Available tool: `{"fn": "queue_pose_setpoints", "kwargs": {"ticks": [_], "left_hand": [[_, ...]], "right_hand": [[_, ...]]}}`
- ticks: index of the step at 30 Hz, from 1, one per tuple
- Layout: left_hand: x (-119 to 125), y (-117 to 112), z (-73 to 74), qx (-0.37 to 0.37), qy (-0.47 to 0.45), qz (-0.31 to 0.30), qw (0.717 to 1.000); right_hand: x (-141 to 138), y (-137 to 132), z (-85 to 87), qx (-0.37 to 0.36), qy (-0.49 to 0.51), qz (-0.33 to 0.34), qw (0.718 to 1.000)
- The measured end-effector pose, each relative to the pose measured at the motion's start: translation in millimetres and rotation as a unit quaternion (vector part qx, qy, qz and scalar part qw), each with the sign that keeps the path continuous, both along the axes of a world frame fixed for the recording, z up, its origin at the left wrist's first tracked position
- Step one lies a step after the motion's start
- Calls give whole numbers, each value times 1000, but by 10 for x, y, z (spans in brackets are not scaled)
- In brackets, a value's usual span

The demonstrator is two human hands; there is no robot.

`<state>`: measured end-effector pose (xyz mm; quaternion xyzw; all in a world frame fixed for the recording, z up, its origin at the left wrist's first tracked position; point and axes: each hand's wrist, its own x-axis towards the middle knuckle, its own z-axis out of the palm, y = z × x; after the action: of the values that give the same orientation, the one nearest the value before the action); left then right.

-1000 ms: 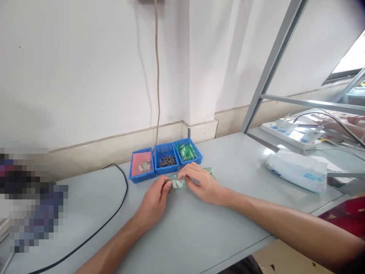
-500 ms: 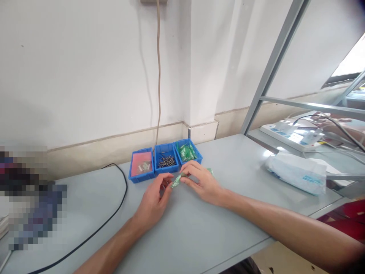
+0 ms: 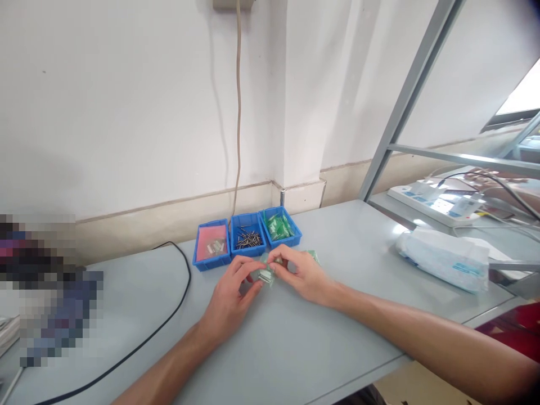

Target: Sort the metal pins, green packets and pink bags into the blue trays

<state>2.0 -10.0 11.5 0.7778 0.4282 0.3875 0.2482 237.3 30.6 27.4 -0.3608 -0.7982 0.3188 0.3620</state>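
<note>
Both my hands meet over the grey table [image 3: 295, 349] just in front of three small blue bins. My left hand [image 3: 231, 295] and my right hand [image 3: 297, 273] pinch a small green and white strip of parts [image 3: 265, 274] between their fingertips. Another green piece [image 3: 313, 256] lies on the table behind my right hand. The left bin [image 3: 211, 252] holds a pink sheet and a few pale parts. Several dark pins fill the middle bin [image 3: 247, 240]. Green packets sit in the right bin [image 3: 280, 226].
A black cable [image 3: 169, 315] curves across the table's left side. A white wrapped pack [image 3: 442, 257] lies at the right. A grey metal frame [image 3: 400, 107] rises at the right, with a power strip [image 3: 439, 203] and wires behind it. A beige cord [image 3: 238, 112] hangs down the wall.
My left hand let go of the strip for a moment while the right hand tilted it up. Now both hands pinch it again, held flatter and a little nearer the bins.
</note>
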Motion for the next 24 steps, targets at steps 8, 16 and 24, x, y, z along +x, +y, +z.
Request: {"fn": "queue_pose_setpoints", "kwargs": {"ticks": [8, 16, 24], "left_hand": [[22, 22, 22, 4, -1, 43, 999], [20, 34, 17, -25, 16, 47, 998], [26, 5, 9, -69, -8, 77, 995]], "right_hand": [[-5, 13, -4, 51, -8, 36, 998], [17, -24, -8, 30, -35, 42, 998], [98, 159, 81, 183, 5, -54, 982]]}}
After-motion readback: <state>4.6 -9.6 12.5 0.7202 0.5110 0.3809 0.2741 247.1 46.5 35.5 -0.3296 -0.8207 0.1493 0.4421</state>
